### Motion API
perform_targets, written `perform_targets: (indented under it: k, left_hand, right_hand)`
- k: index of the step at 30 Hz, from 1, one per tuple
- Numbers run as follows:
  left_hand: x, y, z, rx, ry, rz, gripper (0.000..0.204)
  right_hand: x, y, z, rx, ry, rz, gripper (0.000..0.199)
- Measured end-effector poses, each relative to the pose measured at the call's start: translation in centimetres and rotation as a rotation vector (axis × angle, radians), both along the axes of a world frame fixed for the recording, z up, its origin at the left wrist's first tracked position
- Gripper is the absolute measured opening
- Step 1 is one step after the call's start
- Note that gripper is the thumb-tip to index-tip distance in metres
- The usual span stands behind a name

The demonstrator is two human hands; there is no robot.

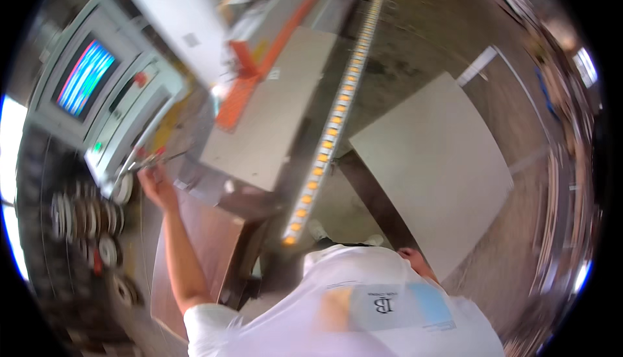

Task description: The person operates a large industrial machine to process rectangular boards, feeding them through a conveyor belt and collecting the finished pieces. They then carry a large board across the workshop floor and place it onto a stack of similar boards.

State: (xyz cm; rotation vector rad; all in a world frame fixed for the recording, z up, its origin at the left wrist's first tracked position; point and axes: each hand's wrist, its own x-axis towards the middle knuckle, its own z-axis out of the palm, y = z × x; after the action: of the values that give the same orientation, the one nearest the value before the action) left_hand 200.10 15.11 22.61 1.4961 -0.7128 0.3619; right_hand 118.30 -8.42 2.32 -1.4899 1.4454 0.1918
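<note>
The left hand (156, 185) is stretched out to the lower edge of a grey control panel (123, 120), just below its green light and beside a red knob; the fingers (144, 170) look loosely curled against the panel's edge, though blur hides whether they grip anything. The panel carries a lit screen (84, 76) with coloured stripes. The right hand (415, 259) rests low against the near corner of a large grey board (435, 162); its fingers are mostly hidden, so their state cannot be told. Between the hands, a second grey board (272, 113) lies on the machine table, beside an orange guide (237, 91) and a long roller rail (334, 113). Spools (84, 217) hang at the left.
</note>
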Motion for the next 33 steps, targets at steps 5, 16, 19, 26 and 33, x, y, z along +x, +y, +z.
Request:
perform_targets:
  k: [5, 16, 19, 26, 33]
  left_hand:
    - [-11.5, -14.3, 9.2, 0.095, -0.009, -0.391, 0.044]
    - [-38.4, -37.6, -11.3, 1.720, -0.247, -0.708, 0.054]
    - [-47.0, -42.5, -11.8, 1.678, -0.335, -0.902, 0.058]
    - [-61.9, -48.9, -16.6, 1.653, -0.342, -1.003, 0.059]
    - [-73.5, -48.7, -14.2, 1.730, -0.572, -1.345, 0.053]
  right_hand:
    - [-2.8, -1.3, -0.7, 0.002, -0.162, -0.159, 0.040]
    - [-17.1, 5.3, -4.2, 0.083, -0.261, -0.721, 0.031]
    - [-26.0, 13.0, -10.7, -0.036, -0.045, -0.430, 0.029]
    - [-28.6, 16.3, -6.8, -0.413, 0.003, -0.249, 0.018]
    - [-28.1, 14.2, -9.5, -0.252, -0.023, -0.405, 0.030]
